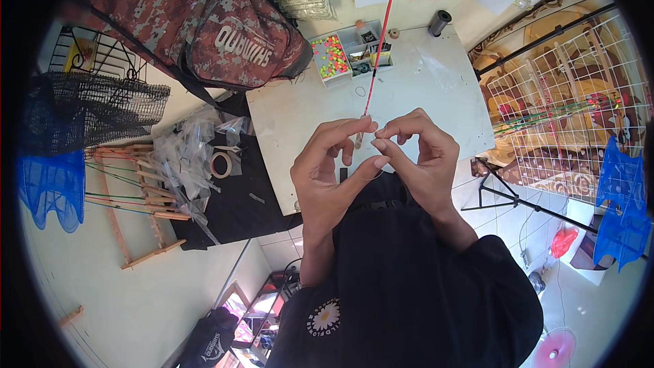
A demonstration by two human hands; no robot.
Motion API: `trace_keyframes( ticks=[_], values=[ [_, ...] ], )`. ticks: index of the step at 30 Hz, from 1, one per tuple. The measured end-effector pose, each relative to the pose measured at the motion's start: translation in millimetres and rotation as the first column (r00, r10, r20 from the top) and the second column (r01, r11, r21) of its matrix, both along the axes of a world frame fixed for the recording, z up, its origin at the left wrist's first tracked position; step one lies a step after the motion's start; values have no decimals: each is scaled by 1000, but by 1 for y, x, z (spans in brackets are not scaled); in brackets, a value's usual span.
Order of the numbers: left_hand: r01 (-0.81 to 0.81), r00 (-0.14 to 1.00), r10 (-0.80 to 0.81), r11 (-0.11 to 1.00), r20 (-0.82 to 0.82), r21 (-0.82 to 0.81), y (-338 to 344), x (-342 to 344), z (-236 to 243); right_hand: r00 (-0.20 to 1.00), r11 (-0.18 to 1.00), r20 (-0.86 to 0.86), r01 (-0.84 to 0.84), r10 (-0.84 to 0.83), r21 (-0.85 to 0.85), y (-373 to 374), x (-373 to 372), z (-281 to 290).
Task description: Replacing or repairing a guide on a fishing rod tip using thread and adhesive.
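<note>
From the head view, here are two bare hands up close over the near edge of a white-topped bench (279, 123), fingertips almost meeting. The left hand (320, 170) has its thumb and index finger curved wide apart, a clear gap between the tips, with no grip to be seen. The right hand (429, 160) brings its thumb and index tips very near each other; whether they pinch anything, I cannot tell, and a hair-fine strand would be lost at this size. And there's the slim red rod (387, 10), rising from just behind the left fingertips and running away over the bench toward the wall.

Good form here, I'd judge, means delicate fingertip work: wrists close, right pinch light but sure, left thumb and finger free to meet it without brushing the rod. Any slack is best kept small, and the hands held where the light falls. Beyond, a white tray of bright multicoloured beads (332, 58) sits safely out of elbow range.
</note>
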State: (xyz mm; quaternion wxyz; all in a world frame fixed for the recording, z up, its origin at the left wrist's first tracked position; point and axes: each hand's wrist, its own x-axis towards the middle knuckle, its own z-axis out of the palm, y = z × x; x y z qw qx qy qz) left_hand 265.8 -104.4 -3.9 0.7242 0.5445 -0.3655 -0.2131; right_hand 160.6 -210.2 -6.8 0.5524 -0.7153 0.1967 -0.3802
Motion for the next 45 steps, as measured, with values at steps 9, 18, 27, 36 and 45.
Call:
trace_keyframes(
  ticks=[9, 18, 27, 36, 45],
  values=[
    [41, 985, -50, 997, -167, -58, 0, -1, -1, 998, 999, 57, 42, -42, -4, 1, 2, -2],
    [-23, 978, 21, 1000, -210, -3, 0, -2, 3, 998, 996, 58, 31, -27, -78, 1, 2, 0],
    [-83, 937, 59, 995, -343, -56, -4, -4, 3, 999, 999, 18, -34, 33, 4, 4, 4, 1],
    [-185, 955, 184, 983, -232, 17, -10, -11, 7, 996, 995, 84, 51, -44, -87, 4, 1, -3],
    [-227, 971, 232, 971, -51, 76, -9, -11, 2, 990, 892, 115, -127, 86, 434, 3, 5, -2]
  ],
)
